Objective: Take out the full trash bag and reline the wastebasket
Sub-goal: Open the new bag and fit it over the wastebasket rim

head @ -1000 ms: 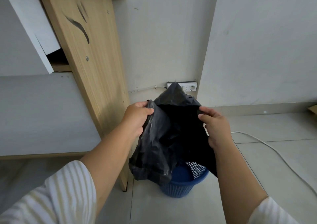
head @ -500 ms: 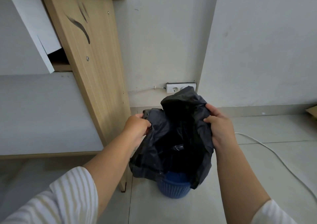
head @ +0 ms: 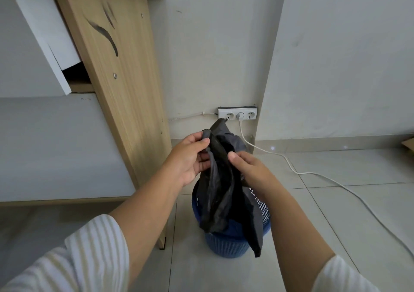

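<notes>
A black trash bag [head: 220, 193] hangs limp above a blue mesh wastebasket [head: 228, 245] that stands on the tiled floor. My left hand [head: 190, 159] pinches the bag's top edge on the left. My right hand [head: 248, 168] grips the bag's edge on the right, close beside the left hand. The bag's mouth is pressed nearly flat between both hands. Its lower end dips into the basket, and one flap drapes over the front right rim. The basket's inside is mostly hidden by the bag.
A wooden desk side panel [head: 125, 83] stands just left of the basket. A white power strip [head: 237, 114] sits on the wall behind, and its white cable [head: 313, 174] trails across the floor to the right. A wall corner [head: 268, 79] rises behind the basket.
My hands have come close together, flattening the bag's open mouth. The bag now hangs narrower, and the basket's mesh rim shows on the right.
</notes>
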Motion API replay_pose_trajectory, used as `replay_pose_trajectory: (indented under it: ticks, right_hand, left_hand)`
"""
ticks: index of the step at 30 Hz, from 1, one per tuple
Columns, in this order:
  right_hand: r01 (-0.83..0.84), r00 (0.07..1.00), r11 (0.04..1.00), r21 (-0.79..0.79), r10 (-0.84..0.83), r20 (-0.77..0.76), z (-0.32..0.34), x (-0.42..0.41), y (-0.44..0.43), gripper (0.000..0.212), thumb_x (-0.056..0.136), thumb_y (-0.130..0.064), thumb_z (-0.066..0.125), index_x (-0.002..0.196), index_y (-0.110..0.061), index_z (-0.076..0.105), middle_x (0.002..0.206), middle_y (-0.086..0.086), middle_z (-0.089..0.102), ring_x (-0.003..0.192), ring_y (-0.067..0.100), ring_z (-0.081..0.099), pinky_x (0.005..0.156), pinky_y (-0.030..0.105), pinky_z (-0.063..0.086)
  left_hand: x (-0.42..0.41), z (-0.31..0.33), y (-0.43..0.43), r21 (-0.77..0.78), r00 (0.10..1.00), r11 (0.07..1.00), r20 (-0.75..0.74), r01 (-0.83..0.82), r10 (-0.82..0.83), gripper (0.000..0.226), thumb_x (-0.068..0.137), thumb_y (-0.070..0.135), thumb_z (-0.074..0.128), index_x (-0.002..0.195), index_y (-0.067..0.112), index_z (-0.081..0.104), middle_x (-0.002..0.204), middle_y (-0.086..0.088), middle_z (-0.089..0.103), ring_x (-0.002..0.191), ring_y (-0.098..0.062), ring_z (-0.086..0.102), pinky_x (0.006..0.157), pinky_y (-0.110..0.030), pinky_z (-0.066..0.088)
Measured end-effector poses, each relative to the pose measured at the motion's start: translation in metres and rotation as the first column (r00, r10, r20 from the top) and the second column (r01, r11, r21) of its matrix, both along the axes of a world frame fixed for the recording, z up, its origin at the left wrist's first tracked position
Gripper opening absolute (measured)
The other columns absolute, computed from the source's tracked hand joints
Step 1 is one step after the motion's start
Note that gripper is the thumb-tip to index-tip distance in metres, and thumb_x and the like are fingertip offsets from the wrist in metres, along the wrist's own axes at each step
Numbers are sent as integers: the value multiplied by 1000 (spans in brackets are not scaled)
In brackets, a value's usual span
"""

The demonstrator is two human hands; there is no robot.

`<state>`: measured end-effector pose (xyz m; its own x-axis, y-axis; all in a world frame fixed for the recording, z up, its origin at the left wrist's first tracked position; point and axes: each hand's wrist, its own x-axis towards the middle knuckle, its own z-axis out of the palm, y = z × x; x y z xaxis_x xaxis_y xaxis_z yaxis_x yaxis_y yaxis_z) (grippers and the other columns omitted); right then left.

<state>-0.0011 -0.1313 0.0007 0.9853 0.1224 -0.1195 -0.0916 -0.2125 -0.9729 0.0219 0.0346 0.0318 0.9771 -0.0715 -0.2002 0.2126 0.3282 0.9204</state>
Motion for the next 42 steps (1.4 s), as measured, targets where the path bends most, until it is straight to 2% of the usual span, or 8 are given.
replay_pose_trajectory:
  ticks: [5,10,17,23,28,32,36,42]
  right_hand:
    - [62,991,954,-293,-23,133,-2,10,10,15,81,-29,67,82,-14,64,84,8,65,82,25,61,79,36,49]
    - [405,914,914,34,-403,-47,-12,17,-7,8,82,-13,60,74,-14,61,81,15,66,78,26,60,73,41,51]
    - [479,874,829,-290,-421,241,-14,9,-18,46,77,9,39,104,-19,66,101,-1,59,88,16,50,67,23,33]
    - [572,820,744,-346,-522,234,-8,13,-39,48,78,9,37,103,-13,72,115,11,66,106,30,57,83,24,38]
    - [261,964,743,-617,-227,135,-15,18,-35,46,81,3,43,115,-12,69,123,15,61,111,33,56,90,29,43]
    - [204,978,767,-608,-129,165,-21,19,-28,38,86,-2,44,115,-11,68,125,14,52,113,31,53,94,26,38]
    - [516,838,735,-441,-326,438,-11,18,-28,27,88,-10,51,105,-11,72,113,13,57,109,31,53,88,26,36]
    - [528,842,825,-201,-478,250,18,18,-40,14,90,-19,56,91,-19,70,92,4,67,91,23,60,78,29,44]
  left_hand:
    - [5,-1,-1,22,993,996,-78,-85,87,15,98,9,45,96,13,59,89,-10,64,76,-22,62,63,-34,51]
    - [14,-9,16,-87,922,948,-274,-307,273,25,97,10,37,87,2,59,90,-20,65,75,-30,64,65,-37,54]
    - [3,-17,16,284,958,959,-281,24,59,52,74,38,78,113,7,62,106,-14,72,94,-33,70,89,-48,55]
    - [-5,-22,18,963,963,132,-211,234,-166,32,82,26,71,111,12,66,113,-5,65,104,-25,61,88,-32,50]
    - [-3,-26,12,916,974,394,8,84,-225,30,92,32,56,65,26,46,78,4,47,77,-17,50,66,-27,35]
    - [-6,-21,5,653,979,739,-18,167,-205,20,91,27,58,78,15,48,77,-3,51,72,-19,49,66,-30,35]
    - [-1,-19,4,761,987,638,-17,117,-160,25,81,16,67,98,16,49,90,-5,55,78,-19,54,65,-30,41]
    - [2,-13,11,910,987,392,-93,137,-130,28,83,29,65,104,11,64,100,-9,65,91,-26,62,73,-32,44]
